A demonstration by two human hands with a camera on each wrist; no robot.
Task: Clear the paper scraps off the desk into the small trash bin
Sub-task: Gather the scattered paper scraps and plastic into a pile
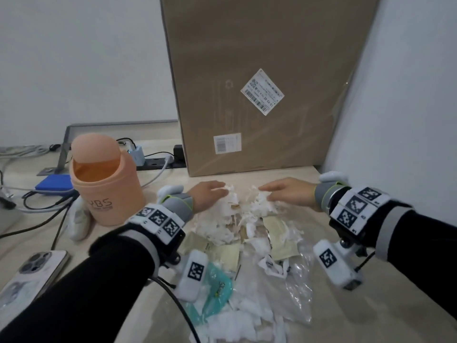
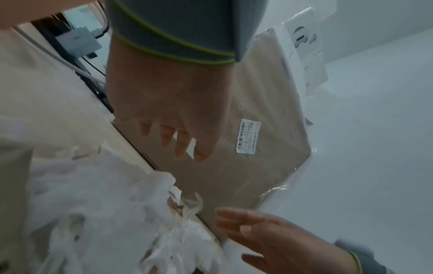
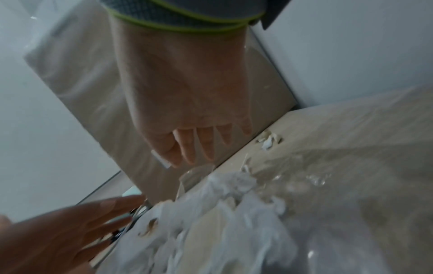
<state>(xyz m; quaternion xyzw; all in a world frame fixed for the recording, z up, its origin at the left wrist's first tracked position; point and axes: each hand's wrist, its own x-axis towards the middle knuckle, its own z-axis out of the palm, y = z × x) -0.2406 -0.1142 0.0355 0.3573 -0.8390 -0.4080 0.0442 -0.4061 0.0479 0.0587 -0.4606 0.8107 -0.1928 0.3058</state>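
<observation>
A heap of white paper scraps mixed with beige packets and clear plastic lies on the desk before me. My left hand rests flat on the heap's far left edge, fingers straight. My right hand lies flat on its far right edge, fingers extended. The wrist views show each hand, the left hand and the right hand, spread above the scraps with nothing gripped. The small peach trash bin stands to the left, its swing lid tipped open.
A big cardboard box stands right behind the heap against the wall. Cables, a power strip and a blue pad lie behind the bin. A phone lies at the near left. A teal packet sits in the near scraps.
</observation>
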